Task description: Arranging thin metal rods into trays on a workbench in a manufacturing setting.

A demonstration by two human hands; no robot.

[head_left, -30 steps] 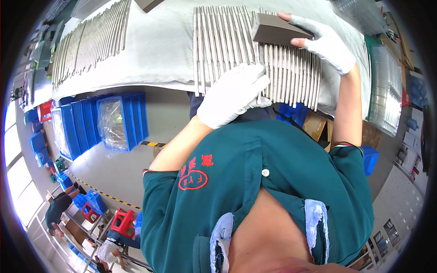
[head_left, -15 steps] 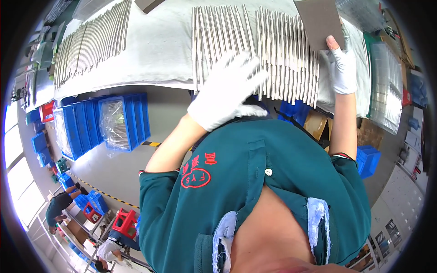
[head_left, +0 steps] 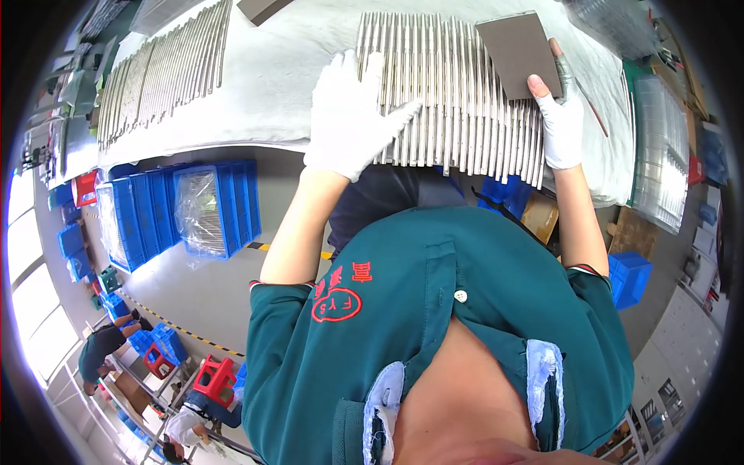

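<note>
Your right hand (head_left: pixel 559 124) has its gloved fingers (head_left: pixel 542 87) closed on the lower right edge of a flat grey-brown sanding block (head_left: pixel 518 53), thumb on one side and forefinger along the other, so the block lies face down across the upper ends of the metal rods (head_left: pixel 457 116). Held by its edge like that, its broad face appears to stay flat on several rods at once.

Your left hand (head_left: pixel 349 116) grips nothing: its fingers (head_left: pixel 370 74) are spread and pressed flat on the left part of the same row, probably to keep the rods from rolling or sliding apart. The block sits well to the right of that hand, with bare rods between.

The rods lie side by side, touching, in one even row on a white cloth (head_left: pixel 294 62) that covers the table (head_left: pixel 256 151), their near ends close to its front edge. A second row of rods (head_left: pixel 159 74) lies further left on the cloth. Below the table stand blue bins (head_left: pixel 198 209), one lined with clear plastic. Clear trays (head_left: pixel 659 155) are stacked at the right.
</note>
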